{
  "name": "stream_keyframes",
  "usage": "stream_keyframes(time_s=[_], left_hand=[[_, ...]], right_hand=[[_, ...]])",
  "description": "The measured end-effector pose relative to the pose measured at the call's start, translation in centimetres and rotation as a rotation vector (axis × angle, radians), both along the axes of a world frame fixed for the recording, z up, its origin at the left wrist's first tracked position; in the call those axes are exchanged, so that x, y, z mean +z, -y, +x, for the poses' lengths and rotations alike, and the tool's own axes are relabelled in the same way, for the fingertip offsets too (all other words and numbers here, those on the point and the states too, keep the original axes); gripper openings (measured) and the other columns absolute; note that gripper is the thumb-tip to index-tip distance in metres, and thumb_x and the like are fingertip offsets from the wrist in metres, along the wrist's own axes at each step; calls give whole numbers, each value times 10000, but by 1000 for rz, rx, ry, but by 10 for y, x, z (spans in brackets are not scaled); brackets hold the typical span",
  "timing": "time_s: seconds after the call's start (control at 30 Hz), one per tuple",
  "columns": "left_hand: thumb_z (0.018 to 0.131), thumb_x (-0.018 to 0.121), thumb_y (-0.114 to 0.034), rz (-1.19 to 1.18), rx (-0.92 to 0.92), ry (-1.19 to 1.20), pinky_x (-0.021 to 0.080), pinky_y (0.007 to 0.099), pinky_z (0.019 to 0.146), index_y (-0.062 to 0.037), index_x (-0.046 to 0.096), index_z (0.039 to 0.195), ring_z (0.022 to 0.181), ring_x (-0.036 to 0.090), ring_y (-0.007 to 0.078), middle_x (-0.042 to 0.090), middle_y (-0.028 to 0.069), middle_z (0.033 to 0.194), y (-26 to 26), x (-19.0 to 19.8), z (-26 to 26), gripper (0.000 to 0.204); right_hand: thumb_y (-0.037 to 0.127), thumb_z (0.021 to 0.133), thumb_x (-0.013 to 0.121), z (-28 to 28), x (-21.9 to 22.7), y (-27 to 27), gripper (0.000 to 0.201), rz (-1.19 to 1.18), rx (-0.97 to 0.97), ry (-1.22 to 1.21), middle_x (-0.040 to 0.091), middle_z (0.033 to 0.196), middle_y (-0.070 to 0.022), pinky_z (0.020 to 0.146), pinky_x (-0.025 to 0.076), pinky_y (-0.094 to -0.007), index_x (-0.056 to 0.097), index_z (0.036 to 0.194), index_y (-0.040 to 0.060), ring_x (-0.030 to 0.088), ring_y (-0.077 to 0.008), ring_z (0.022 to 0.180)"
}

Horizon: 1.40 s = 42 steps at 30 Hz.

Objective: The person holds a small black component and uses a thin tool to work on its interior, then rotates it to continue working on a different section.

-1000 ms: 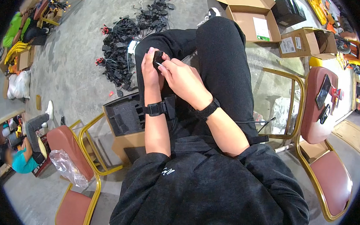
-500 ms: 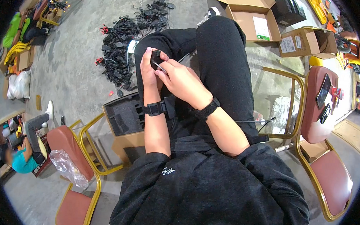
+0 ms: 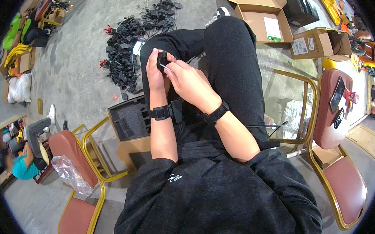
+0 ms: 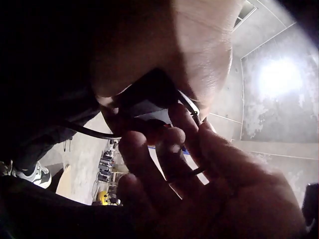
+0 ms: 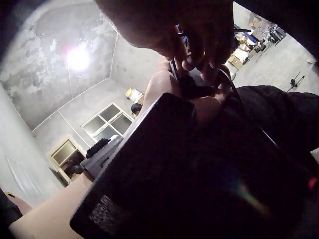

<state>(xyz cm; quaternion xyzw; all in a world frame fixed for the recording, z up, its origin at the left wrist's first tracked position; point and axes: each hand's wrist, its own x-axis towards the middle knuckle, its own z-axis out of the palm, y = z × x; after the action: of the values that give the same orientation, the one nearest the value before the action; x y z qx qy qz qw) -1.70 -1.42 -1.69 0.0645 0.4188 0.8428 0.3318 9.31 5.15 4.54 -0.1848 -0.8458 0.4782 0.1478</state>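
Observation:
In the head view my left hand (image 3: 156, 75) grips a small black device (image 3: 162, 60), fingers curled round it, above the lap. My right hand (image 3: 191, 83) pinches a thin light-coloured tool (image 3: 166, 67), whose end meets the device. Both hands lie close together. The left wrist view shows the right hand's curled fingers (image 4: 172, 164) beside the dark device, with a cable (image 4: 92, 131) running off to the left. Shadow hides most of the device there. In the right wrist view the right hand (image 5: 184, 30) is dark, above the device.
Black cabled units (image 3: 125, 53) are heaped on the floor ahead. A foam-lined box (image 3: 129, 120) stands at the left, near a chair with a plastic bag (image 3: 70, 174). Open cartons (image 3: 264, 25) lie ahead at the right. A phone (image 3: 336, 95) rests on the right-hand chair (image 3: 324, 125).
The device has turned more upright in my left hand since the earliest frame, and the thin tool has shifted slightly against it. Both forearms have barely moved.

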Motion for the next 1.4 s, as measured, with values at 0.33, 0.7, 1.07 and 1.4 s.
stream_keyframes(time_s=[0.33, 0.7, 1.07, 1.4], left_hand=[[967, 420, -366, -86, -10, -7, 442, 313, 689, -57, 491, 748, 697, 514, 179, 524, 63, 695, -1, 3, 1, 386], [968, 422, -368, -94, -9, -6, 447, 335, 709, -59, 486, 775, 704, 515, 201, 520, 73, 702, -2, 4, 1, 370], [972, 411, -368, -70, -19, -17, 447, 334, 715, -59, 482, 753, 697, 515, 198, 511, 66, 690, -1, 4, 1, 385], [954, 502, -300, -10, -5, 41, 480, 322, 645, -20, 506, 930, 667, 558, 203, 552, 99, 692, 0, -4, -2, 281]], right_hand=[[155, 906, 533, 0, -2, -1, 143, 116, -4, 1, 572, 857, -164, 657, 496, -438, 579, 917, 20, 611, -358, 768], [178, 899, 525, -1, -3, 0, 181, 64, -20, -12, 628, 871, -207, 663, 519, -454, 579, 869, 8, 632, -372, 777], [205, 904, 511, 0, -1, -1, 215, 51, -22, 4, 640, 883, -205, 671, 515, -467, 598, 869, 11, 630, -378, 779], [202, 916, 511, 0, -4, 0, 205, 35, -17, 16, 626, 894, -178, 688, 495, -446, 604, 934, 20, 614, -373, 803]])
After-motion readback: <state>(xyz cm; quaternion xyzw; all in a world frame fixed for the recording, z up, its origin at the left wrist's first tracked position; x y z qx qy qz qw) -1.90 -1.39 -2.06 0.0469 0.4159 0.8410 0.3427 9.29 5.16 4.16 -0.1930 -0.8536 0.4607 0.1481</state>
